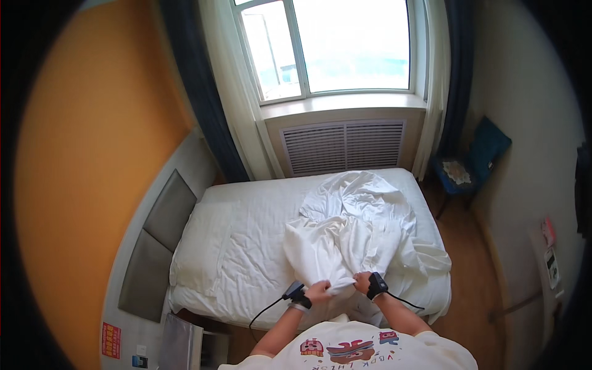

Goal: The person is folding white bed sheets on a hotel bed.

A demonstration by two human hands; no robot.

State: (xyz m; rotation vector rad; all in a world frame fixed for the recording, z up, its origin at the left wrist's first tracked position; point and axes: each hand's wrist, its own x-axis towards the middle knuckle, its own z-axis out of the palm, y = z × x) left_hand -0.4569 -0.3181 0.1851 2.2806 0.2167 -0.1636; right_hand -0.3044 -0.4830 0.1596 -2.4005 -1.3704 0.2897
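Observation:
A rumpled white duvet cover or sheet (pixel 351 226) lies heaped on the right half of the bed, its near end drawn towards me. My left hand (pixel 319 291) grips the near edge of this cloth. A short way to the right, my right hand (pixel 363 282) pinches the same edge, with a small fold stretched between both hands. Each wrist wears a black strapped device with a cable. Under the heap is the mattress (pixel 259 240) in a creased white sheet. A white pillow (pixel 203 245) rests flat at the left end.
A padded grey headboard (pixel 148 268) borders the bed's left end, with a nightstand (pixel 178 342) near its front corner. A blue chair (pixel 467 166) stands beyond the right end. Behind the bed are a radiator grille (pixel 344 145) and a window. A wall-side table (pixel 548 263) is at right.

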